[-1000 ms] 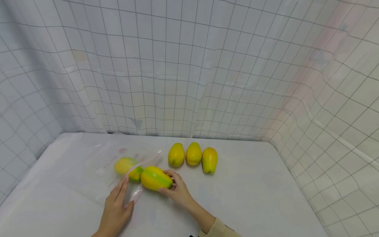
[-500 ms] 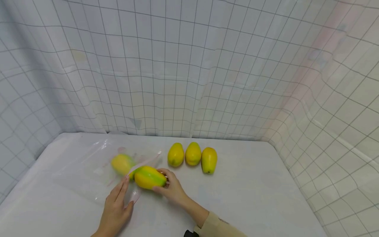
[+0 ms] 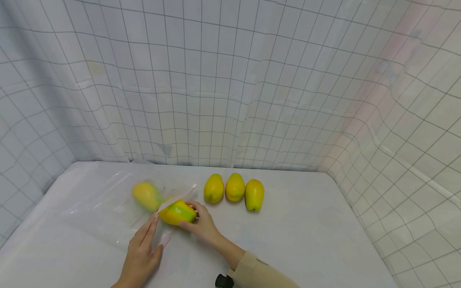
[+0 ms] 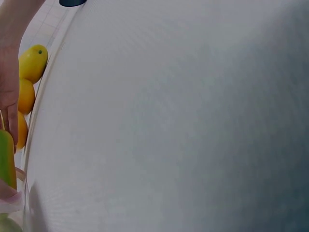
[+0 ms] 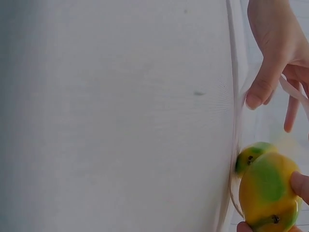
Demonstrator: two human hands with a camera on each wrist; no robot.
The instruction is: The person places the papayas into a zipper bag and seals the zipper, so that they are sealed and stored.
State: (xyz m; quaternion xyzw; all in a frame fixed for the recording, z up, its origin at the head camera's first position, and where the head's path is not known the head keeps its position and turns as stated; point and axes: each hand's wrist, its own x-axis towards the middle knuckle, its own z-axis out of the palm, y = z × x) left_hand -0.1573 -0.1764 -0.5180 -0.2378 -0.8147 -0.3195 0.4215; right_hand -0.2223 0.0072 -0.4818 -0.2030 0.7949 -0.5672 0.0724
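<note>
In the head view my right hand (image 3: pixel 203 228) grips a yellow-green papaya (image 3: pixel 176 213) by its near end, thumb on one side and fingers on the other. The papaya's far end is inside the mouth of a clear plastic bag (image 3: pixel 97 212), under its pinkish rim strip. My left hand (image 3: pixel 139 252) is at that mouth, fingers straight against the upper strip and thumb apart at the lower edge. Deeper in the bag lies another papaya (image 3: pixel 145 195), seen through the film. The right wrist view shows the held papaya (image 5: pixel 268 186) below the left thumb (image 5: pixel 263 89).
Three yellow papayas (image 3: pixel 235 187) stand in a row on the white table (image 3: pixel 306 224), right of the bag near the back. Grid-patterned white curtains (image 3: pixel 216 100) hang behind the table and along both sides. A black object (image 3: pixel 224 281) shows by the right sleeve (image 3: pixel 257 274).
My right hand has moved left, pushing the papaya partway into the bag mouth. The papaya inside has shifted deeper, up and left. My left hand has stayed in place.
</note>
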